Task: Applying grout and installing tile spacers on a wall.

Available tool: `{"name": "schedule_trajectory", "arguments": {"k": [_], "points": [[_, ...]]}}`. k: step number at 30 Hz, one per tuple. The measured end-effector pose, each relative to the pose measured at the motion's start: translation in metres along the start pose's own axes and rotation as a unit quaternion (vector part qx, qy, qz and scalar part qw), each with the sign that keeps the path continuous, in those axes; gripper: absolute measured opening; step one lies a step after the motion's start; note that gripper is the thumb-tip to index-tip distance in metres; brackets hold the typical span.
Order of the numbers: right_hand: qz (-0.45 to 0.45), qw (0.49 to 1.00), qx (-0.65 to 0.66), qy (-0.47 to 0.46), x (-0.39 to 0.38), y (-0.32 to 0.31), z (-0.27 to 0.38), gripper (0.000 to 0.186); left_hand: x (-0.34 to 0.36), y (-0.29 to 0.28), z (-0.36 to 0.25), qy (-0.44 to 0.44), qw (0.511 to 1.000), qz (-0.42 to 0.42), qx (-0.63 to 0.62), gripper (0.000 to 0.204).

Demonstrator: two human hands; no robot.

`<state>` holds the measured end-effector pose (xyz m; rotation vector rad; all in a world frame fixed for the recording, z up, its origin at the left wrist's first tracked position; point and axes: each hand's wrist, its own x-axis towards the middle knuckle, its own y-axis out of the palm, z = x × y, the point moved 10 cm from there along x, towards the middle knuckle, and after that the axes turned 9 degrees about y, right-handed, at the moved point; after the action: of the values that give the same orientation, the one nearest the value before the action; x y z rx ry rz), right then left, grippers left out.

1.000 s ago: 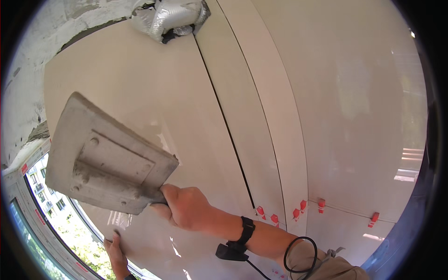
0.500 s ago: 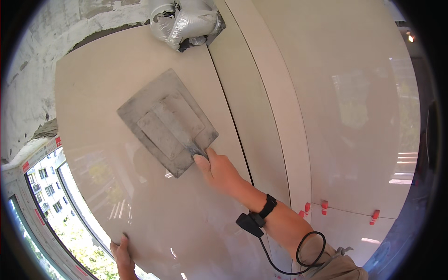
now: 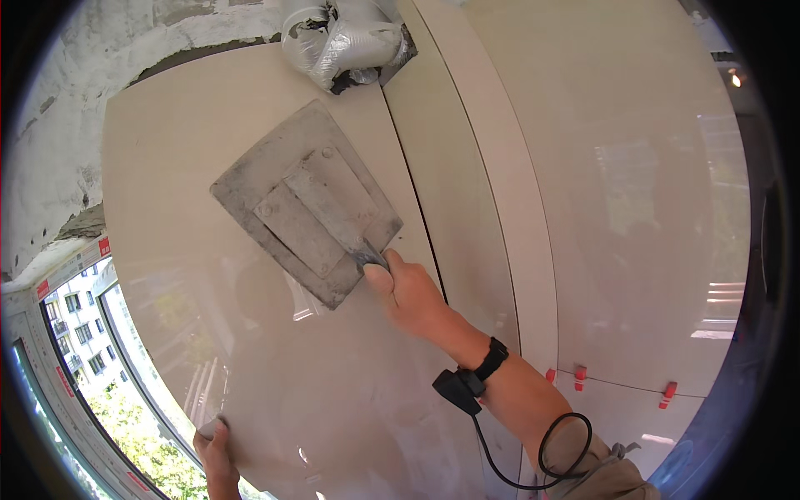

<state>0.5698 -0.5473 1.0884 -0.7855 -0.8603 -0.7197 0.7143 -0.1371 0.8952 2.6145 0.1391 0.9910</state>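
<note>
My right hand (image 3: pixel 408 287) is closed on the lower end of the handle of a grey plastering float (image 3: pixel 275 179). The float is tilted and its worn, dusty back faces me. It is against or just off the face of a large glossy beige wall tile (image 3: pixel 183 292); I cannot tell if they touch. At the lower left, my left hand (image 3: pixel 215 457) grips the tile's edge by the window, thumb on the face and the other fingers mostly hidden behind. A black strap with a small box and cable is on my right wrist.
Silver foil-wrapped pipe (image 3: pixel 354 46) juts out above the tile. Rough plastered wall (image 3: pixel 58 150) borders it at upper left, with a window frame (image 3: pixel 108 333) below. To the right stands a tiled boxed corner (image 3: pixel 508 208), then more tile with red levelling clips (image 3: pixel 581 377) along a joint.
The float and my right hand have moved slightly up the tile. The view has shifted a little, and my left hand keeps its hold on the tile edge.
</note>
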Motion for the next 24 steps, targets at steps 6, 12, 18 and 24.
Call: {"name": "schedule_trajectory", "arguments": {"k": [6,12,18,24], "points": [[-0.041,0.993,0.008,0.11,0.037,-0.016,-0.054,0.06,0.008,0.011,0.01,-0.011,0.999,0.045,-0.007,0.042],[0.012,0.999,-0.011,0.048,0.01,-0.002,0.0,0.061,0.002,-0.002,0.005,-0.018,1.0,-0.001,-0.004,0.046],[-0.152,0.986,0.038,0.053,0.046,-0.026,-0.06,0.064,0.008,0.014,0.007,-0.015,0.999,0.035,-0.024,0.05],[-0.13,0.988,0.063,0.044,0.02,-0.02,-0.037,0.062,0.01,0.002,0.012,-0.008,0.999,0.023,0.026,0.043]]}}
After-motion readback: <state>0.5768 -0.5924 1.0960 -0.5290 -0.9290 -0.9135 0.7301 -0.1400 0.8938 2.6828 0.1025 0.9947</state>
